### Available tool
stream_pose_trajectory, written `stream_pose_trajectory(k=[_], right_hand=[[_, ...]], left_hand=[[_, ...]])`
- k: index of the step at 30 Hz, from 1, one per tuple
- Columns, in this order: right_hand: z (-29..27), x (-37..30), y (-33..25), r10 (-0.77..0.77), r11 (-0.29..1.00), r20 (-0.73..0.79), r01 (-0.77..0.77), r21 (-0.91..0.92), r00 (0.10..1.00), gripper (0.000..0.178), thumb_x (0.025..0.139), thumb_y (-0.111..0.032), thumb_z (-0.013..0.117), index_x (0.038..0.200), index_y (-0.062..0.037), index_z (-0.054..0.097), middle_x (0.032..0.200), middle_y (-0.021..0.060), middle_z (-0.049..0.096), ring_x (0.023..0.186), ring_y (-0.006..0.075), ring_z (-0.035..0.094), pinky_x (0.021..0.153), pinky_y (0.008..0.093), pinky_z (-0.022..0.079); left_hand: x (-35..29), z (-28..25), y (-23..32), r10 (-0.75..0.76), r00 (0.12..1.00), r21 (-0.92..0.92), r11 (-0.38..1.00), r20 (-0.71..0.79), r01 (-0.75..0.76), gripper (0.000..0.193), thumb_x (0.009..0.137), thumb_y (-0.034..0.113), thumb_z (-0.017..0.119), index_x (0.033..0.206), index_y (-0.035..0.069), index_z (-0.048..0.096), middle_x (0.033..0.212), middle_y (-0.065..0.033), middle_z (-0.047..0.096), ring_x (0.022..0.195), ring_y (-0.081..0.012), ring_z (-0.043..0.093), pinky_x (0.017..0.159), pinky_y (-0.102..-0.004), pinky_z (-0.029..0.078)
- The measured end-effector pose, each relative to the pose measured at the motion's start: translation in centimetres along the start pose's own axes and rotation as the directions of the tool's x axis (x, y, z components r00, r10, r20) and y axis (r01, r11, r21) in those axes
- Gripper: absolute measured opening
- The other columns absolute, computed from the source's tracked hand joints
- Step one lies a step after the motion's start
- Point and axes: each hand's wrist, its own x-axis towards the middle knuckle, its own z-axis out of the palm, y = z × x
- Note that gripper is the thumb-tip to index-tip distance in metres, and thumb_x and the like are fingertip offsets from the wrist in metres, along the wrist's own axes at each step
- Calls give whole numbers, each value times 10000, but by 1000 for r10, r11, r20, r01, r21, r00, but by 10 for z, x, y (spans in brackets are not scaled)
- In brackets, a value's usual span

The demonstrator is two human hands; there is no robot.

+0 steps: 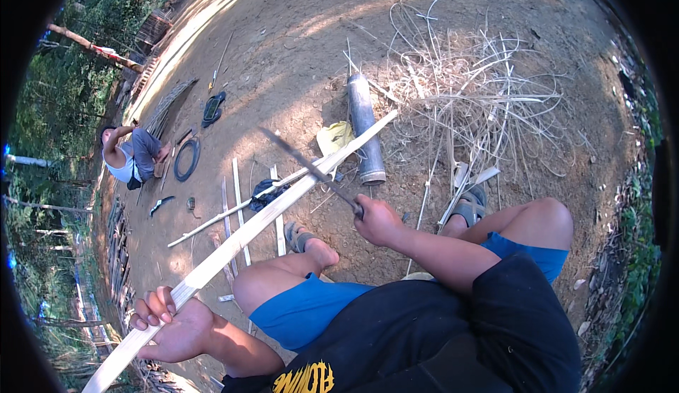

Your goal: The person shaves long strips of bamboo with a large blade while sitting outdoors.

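Note:
My left hand (177, 326) is wrapped round the lower part of a long pale bamboo strip (262, 223), which slants up and away to the right across my knee. In my right hand (378, 222) is the handle of a long dark-bladed knife (300, 161). Its blade points up to the left and crosses over the strip near the strip's middle; whether it touches cannot be made out. Beyond the strip lies a dark grey bamboo tube (363, 128), with a crumpled yellow bag (334, 140) beside it.
A tangled heap of thin shavings (488, 96) spreads at the far right. Several thinner strips (239, 212) and a black plastic bag (269, 195) lie left of my feet. Another person (134, 154) sits at the far left near a black coil (187, 159) and a bundle of sticks (170, 103).

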Motion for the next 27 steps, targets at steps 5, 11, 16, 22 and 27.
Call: stream_pose_trajectory(k=[5,11,16,22,27], right_hand=[[11,17,40,54,998,-88,-57,-28,995,251,842,-171,600,1073,-81,565,931,220,659,926,421,639,831,515,498],[-8,41,83,285,959,-121,-282,39,951,372,814,-172,609,1168,-63,579,1033,237,667,986,416,638,869,488,505],[8,28,31,129,979,-250,-84,185,960,350,807,-183,625,1124,-41,580,978,269,662,957,431,639,854,498,502],[-11,-15,-63,-267,944,-81,278,176,960,213,826,-188,631,1003,-87,571,864,192,669,834,414,650,723,506,514],[5,-33,-71,-411,907,5,409,99,912,232,813,-193,643,1013,-100,572,848,172,665,814,400,649,705,510,513]], left_hand=[[4,-3,-4,-24,999,-25,999,37,25,583,948,651,377,783,93,414,693,-26,345,568,-144,329,596,-309,307],[4,-6,-10,-14,999,-20,1000,40,15,493,922,564,516,823,84,459,749,-28,379,582,-139,361,624,-296,329],[7,1,-11,-14,998,-52,999,-60,11,640,948,702,299,827,88,435,717,-31,385,566,-156,374,603,-321,339],[11,-9,-11,-10,999,-79,997,-34,7,645,947,704,293,847,84,443,726,-44,415,577,-167,399,594,-335,361],[10,-13,-13,11,1000,-55,998,-28,-13,547,877,623,544,874,84,452,756,-35,421,609,-154,428,604,-299,390]])
